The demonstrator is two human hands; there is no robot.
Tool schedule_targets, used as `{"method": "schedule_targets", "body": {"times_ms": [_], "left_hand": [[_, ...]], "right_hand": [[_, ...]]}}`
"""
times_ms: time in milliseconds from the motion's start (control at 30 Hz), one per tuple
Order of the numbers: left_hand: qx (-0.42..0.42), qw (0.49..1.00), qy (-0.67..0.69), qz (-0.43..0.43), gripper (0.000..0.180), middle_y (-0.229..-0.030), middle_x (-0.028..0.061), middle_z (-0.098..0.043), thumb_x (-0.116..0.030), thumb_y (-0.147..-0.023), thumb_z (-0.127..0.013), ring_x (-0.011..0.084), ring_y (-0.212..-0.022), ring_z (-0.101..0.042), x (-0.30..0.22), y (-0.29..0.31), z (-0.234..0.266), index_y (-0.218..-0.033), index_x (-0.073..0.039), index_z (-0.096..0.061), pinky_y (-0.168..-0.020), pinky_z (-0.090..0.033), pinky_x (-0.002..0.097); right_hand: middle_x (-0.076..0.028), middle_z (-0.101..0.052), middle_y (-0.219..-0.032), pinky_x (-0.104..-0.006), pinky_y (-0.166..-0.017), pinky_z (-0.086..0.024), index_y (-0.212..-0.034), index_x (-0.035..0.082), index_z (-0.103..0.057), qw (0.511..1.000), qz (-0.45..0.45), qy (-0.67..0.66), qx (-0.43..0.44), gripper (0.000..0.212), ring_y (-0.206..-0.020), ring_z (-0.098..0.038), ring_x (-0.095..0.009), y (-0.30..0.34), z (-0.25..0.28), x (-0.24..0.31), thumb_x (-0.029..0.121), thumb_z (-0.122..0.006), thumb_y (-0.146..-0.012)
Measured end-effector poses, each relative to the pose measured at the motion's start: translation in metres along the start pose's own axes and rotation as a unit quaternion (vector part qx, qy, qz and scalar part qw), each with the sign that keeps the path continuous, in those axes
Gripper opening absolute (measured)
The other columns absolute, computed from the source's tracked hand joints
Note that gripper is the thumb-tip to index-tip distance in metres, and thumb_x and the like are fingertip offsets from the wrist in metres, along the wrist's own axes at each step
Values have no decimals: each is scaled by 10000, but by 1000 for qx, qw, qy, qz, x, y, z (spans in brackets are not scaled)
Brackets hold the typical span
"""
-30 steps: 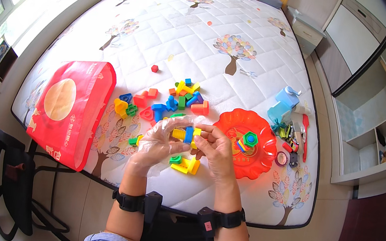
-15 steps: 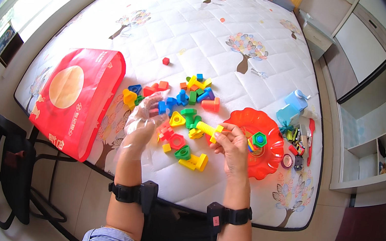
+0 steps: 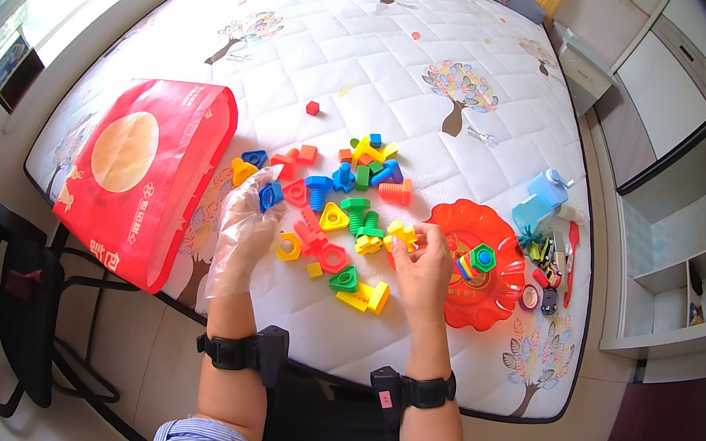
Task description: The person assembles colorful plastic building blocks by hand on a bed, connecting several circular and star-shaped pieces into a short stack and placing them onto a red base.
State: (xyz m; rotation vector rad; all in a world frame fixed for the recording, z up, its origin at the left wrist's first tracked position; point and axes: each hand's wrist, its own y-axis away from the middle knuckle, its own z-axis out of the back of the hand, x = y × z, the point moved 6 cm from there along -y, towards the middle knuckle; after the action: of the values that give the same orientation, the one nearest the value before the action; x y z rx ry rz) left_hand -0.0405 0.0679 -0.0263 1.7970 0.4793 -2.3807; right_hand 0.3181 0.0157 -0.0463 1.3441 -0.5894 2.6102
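My left hand point(image 3: 245, 221), in a clear plastic glove, pinches a blue toy nut point(image 3: 271, 196) at its fingertips, left of the pile. Between the thumb and fingers of my right hand point(image 3: 425, 268) is a yellow toy bolt point(image 3: 400, 234), seen nearly end-on. Several loose bolts and nuts lie between my hands, among them a yellow triangular nut point(image 3: 334, 217), a red hexagonal nut point(image 3: 333, 259), a green nut point(image 3: 344, 278) and a yellow bolt point(image 3: 364, 296). Just right of my right hand, a green nut with a blue centre point(image 3: 482, 258) rests over the red scalloped dish point(image 3: 490, 309).
A red bag point(image 3: 139, 188) lies at the left of the mattress point(image 3: 367, 67). Right of the dish stand a light blue bottle point(image 3: 544, 194) and small items, including a tape roll point(image 3: 530, 297). A red cube point(image 3: 312, 109) lies apart, farther back. A black chair point(image 3: 22, 299) stands left.
My left hand has drawn back leftward and now shows the blue nut in its fingers. The yellow bolt in my right hand has turned from lying sideways to nearly end-on.
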Motion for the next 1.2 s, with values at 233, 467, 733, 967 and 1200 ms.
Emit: {"method": "schedule_targets", "body": {"times_ms": [233, 467, 733, 967, 1200], "left_hand": [[-20, 998, 0, -55, 489, -1517, 134, -876, 22, -1143, -875, 211, -1374, -831, -17, 5, 11, -1622, 8, -777, -1217, -647, 376], [58, 998, 8, -2, 546, -1617, 144, -820, 12, -1149, -870, 234, -1444, -804, -16, 13, 7, -1677, -26, -736, -1242, -642, 387], [129, 988, 78, 27, 624, -1602, 144, -798, -70, -1134, -908, 263, -1443, -808, -21, 18, -30, -1727, -119, -721, -1204, -672, 413], [247, 959, 138, 3, 631, -1587, 147, -779, -157, -1146, -923, 291, -1454, -806, -30, 34, -47, -1738, -130, -707, -1213, -674, 445], [309, 931, 187, 45, 721, -1535, 146, -799, -45, -1089, -987, 207, -1263, -852, -45, 60, -86, -1743, -144, -701, -1051, -726, 368]], "right_hand": [[-212, -852, -1248, -518, -924, -672, -1400, 12, -810, 991, -9, 132, 36, 318, -969, -841, -356, -26, -10, -1, 129, -885, -1113], [-297, -784, -1479, -621, -1423, -462, -1326, 20, -917, 970, 117, 203, 61, 260, -1566, -629, -552, -95, -55, -7, 187, -805, -1161], [-278, -827, -1457, -565, -1391, -503, -1387, -23, -922, 968, 68, 224, 89, 318, -1548, -695, -480, -103, -55, -33, 172, -759, -1196], [-121, -839, -1322, -334, -902, -636, -1490, -16, -921, 983, 107, -142, 38, 313, -1059, -791, -184, -3, 11, 80, 89, -834, -1208], [-34, -816, -1302, -254, -838, -578, -1476, -16, -930, 982, 96, -163, -8, 290, -987, -722, -71, 42, 32, 83, 48, -852, -1205]]}}
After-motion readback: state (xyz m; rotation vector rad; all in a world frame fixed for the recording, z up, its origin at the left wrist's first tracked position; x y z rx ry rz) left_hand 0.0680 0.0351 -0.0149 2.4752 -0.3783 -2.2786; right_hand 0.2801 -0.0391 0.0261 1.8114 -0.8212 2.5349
